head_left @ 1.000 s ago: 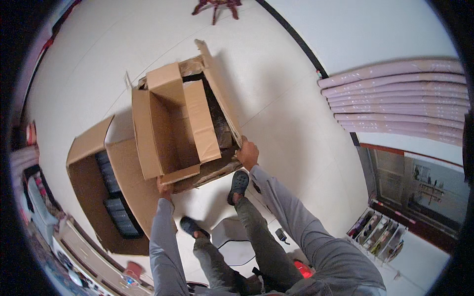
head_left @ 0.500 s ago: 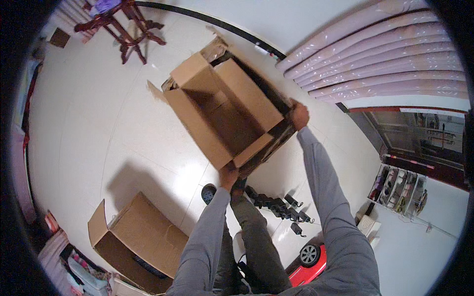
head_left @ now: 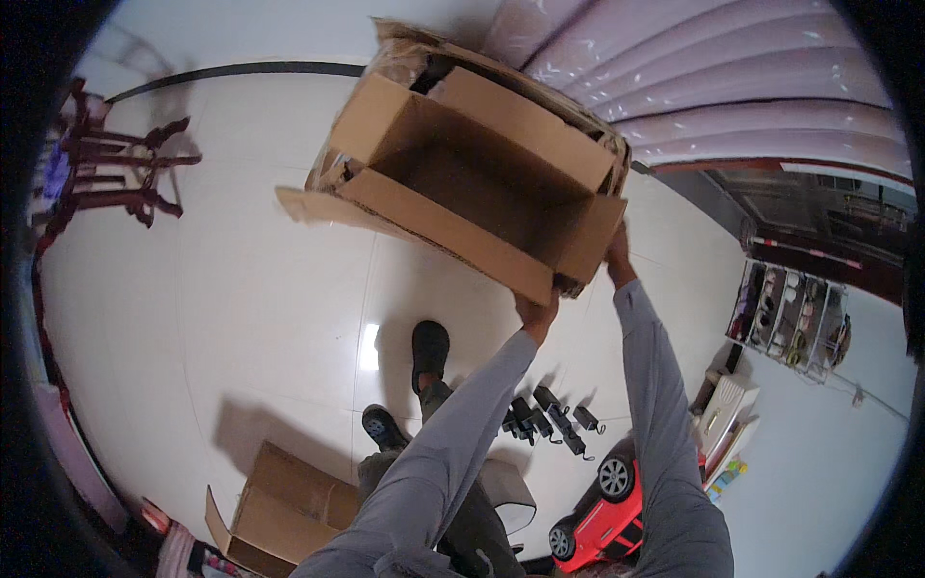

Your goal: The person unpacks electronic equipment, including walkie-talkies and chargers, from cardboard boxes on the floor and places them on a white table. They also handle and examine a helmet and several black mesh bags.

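A large brown cardboard box point(head_left: 501, 252) hangs raised and tilted in front of me, its flaps spread and its inside facing me. Bare cardboard shows within; its outer edges look ragged, with clear tape or film at the far left corner. My left hand point(head_left: 537, 313) grips the near lower corner. On the right-hand end, my right hand point(head_left: 618, 252) holds the box beside a flap, its fingers partly hidden behind the cardboard. Both arms reach forward.
Another open cardboard box point(head_left: 299, 501) rests on the floor at lower left. Several small black blocks with loops point(head_left: 545, 399) lie near my feet, beside a red toy car point(head_left: 602, 515). A pink curtain point(head_left: 723, 77), shoe rack point(head_left: 785, 318) and dark wooden stand point(head_left: 125, 173) surround the space.
The box has swung up and to the right, closer to the curtain, still in both hands. My view and body have turned, and my feet have stepped.
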Tool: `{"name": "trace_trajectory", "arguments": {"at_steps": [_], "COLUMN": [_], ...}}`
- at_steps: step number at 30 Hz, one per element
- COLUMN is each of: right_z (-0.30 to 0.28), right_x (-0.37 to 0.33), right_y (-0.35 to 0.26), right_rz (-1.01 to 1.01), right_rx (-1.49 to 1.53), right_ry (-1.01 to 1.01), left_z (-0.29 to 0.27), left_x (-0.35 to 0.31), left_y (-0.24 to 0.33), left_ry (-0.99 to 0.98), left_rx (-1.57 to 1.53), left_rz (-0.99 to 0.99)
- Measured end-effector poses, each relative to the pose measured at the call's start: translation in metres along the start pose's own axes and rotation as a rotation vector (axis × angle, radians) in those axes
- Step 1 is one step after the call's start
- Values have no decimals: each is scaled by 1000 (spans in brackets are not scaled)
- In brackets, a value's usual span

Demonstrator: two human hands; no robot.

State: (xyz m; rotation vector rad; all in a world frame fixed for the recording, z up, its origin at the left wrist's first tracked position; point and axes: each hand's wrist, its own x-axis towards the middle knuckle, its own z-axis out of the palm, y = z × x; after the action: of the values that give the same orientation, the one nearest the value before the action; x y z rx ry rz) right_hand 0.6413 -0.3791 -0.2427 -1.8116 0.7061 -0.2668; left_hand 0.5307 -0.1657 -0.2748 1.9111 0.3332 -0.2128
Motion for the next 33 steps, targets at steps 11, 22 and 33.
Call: {"name": "trace_trajectory", "arguments": {"at_steps": [11,22,33], "right_z": [6,-159,141], "right_x": [-66,-165,-321], "right_y": [1,169,-122], "right_rz": [307,610,-468], "right_rx": [-570,319,-124], "right_ry": [35,-72,-1380], "left_z": [-287,-527,-305], "left_x": [54,-309,-566], "left_y": [-24,-155,-111], "left_ry": [-370,1213,1660], "left_rx": [-601,-636,436], "left_rz": [-332,-310,-1977]}}
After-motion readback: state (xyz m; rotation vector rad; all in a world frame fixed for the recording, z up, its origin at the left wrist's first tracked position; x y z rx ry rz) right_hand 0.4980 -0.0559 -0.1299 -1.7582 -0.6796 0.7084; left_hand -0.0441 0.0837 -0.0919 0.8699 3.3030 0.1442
